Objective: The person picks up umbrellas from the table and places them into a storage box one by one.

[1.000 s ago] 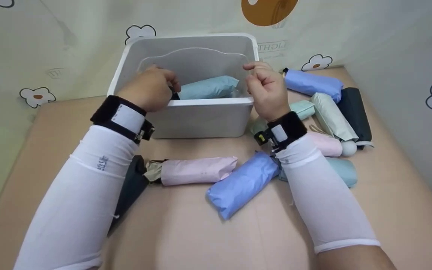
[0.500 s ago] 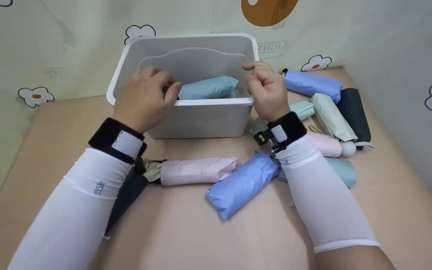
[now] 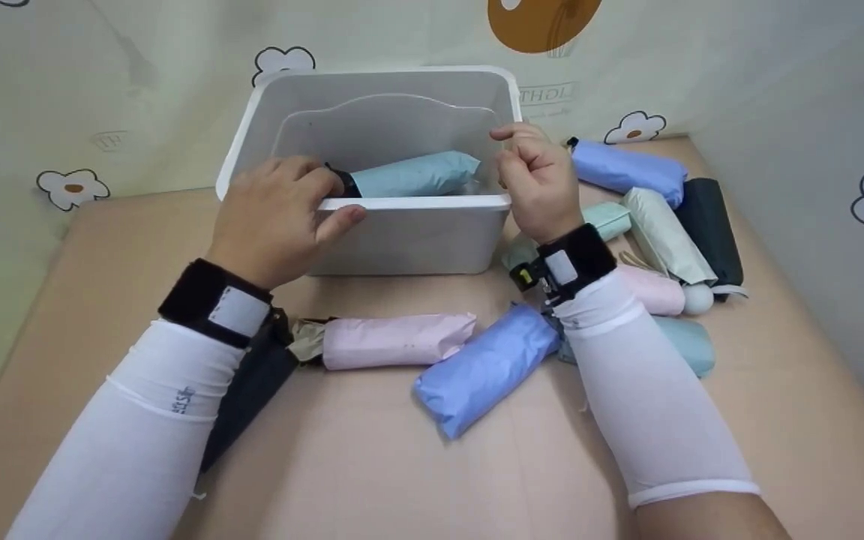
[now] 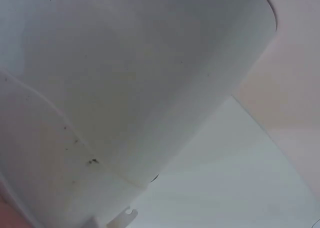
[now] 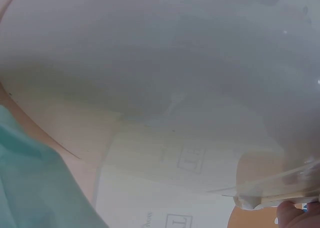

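Observation:
A white plastic storage bin (image 3: 409, 238) stands at the back, with a teal folded umbrella (image 3: 417, 174) inside, its black end toward the left. My left hand (image 3: 271, 214) holds the bin's front rim near the left corner, fingers over the edge and thumb on the outside. At the front right corner, my right hand (image 3: 539, 176) grips the rim with curled fingers. The bin wall (image 4: 150, 88) fills most of the left wrist view. In the right wrist view, a fingertip (image 5: 296, 215) shows at the rim, beside the wall (image 5: 165, 73).
Several folded umbrellas lie on the table: pink (image 3: 394, 342) and blue (image 3: 484, 367) in front, dark (image 3: 252, 397) under the left forearm. More sit right of the bin, including blue (image 3: 631, 171), pale green (image 3: 668, 232) and dark (image 3: 713, 232). A patterned cloth (image 3: 139, 97) hangs behind.
My left hand has come back from the black end of the teal umbrella inside the bin, down and left onto the front rim. The right hand has stayed at its corner.

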{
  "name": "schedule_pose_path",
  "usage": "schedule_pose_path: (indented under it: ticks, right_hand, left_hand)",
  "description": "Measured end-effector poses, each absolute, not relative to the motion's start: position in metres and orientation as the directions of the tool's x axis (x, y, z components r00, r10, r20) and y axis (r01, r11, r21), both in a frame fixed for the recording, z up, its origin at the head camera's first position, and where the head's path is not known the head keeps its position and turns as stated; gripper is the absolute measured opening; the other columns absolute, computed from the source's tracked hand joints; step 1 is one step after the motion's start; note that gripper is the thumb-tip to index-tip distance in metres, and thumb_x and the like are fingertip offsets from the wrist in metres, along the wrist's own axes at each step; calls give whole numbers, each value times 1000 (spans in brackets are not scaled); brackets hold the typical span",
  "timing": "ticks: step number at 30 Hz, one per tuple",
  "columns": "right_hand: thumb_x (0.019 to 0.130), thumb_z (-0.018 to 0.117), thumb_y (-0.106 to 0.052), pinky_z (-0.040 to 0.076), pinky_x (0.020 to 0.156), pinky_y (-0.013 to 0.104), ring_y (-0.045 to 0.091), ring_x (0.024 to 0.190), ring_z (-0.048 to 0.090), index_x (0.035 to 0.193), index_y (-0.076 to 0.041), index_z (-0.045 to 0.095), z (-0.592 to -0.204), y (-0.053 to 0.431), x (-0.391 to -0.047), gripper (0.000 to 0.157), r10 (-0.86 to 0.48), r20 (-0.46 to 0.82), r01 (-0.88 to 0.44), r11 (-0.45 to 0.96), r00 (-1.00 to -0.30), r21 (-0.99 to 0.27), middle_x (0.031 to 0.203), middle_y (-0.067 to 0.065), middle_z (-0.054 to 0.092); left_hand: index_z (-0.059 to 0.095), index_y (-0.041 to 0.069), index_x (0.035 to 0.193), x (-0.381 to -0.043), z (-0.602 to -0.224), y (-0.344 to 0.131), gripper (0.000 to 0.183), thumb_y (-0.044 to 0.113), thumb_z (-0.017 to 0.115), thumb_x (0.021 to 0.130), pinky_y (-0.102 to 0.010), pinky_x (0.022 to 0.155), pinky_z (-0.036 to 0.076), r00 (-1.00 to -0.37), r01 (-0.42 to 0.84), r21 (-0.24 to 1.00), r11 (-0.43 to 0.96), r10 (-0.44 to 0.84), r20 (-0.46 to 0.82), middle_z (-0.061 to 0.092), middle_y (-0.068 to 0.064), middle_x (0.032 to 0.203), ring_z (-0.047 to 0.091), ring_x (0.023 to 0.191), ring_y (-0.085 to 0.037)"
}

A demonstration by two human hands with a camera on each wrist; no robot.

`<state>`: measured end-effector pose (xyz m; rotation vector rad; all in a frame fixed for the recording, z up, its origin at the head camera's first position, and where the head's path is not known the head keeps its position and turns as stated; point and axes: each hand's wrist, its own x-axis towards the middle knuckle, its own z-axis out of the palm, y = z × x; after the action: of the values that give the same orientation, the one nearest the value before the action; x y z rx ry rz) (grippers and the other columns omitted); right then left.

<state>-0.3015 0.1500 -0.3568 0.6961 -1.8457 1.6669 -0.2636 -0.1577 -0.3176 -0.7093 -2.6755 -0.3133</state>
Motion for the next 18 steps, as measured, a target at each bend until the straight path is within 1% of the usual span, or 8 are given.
schedule_pose_path:
  ticks: [3,8,12,15,18]
  right_hand:
    - [92,50,8,47,108,39,18,109,66,57,12,43,-357,150,-301,36,-13,701,-699,102,-713,-708,61,-9,47]
    - [92,49,9,47,108,39,19,110,66,57,12,44,-357,149,-302,35,-14,701,-698,105,-713,-708,63,-9,48]
    - [92,49,9,47,108,39,20,111,66,58,12,44,-357,149,-302,34,-12,697,-694,99,-717,-713,64,-9,50]
    - [92,50,9,47,108,40,20,111,66,58,13,44,-356,149,-301,35,-13,700,-697,100,-714,-710,65,-9,50]
    - [92,50,9,47,108,39,20,110,66,58,12,44,-356,150,-300,35,-7,700,-697,96,-714,-711,64,-8,50]
  left_hand:
    - [72,8,110,-263,-317,-158,58,63,56,100,-57,94,49,-810,515,113,850,439,388,72,-15,118,67,111,-40]
    - [72,7,108,-263,-318,-159,59,64,58,99,-57,88,50,-811,509,93,856,441,384,73,-16,113,68,104,-40]
    - [72,5,109,-263,-316,-160,65,68,58,98,-56,83,49,-837,475,84,876,420,350,73,-16,108,67,97,-38]
    - [72,5,106,-264,-315,-163,69,72,59,95,-54,77,48,-867,422,74,904,378,326,72,-14,98,65,87,-36]
    - [72,5,101,-265,-316,-163,72,75,59,93,-52,68,47,-882,383,58,922,347,318,71,-13,84,63,74,-35]
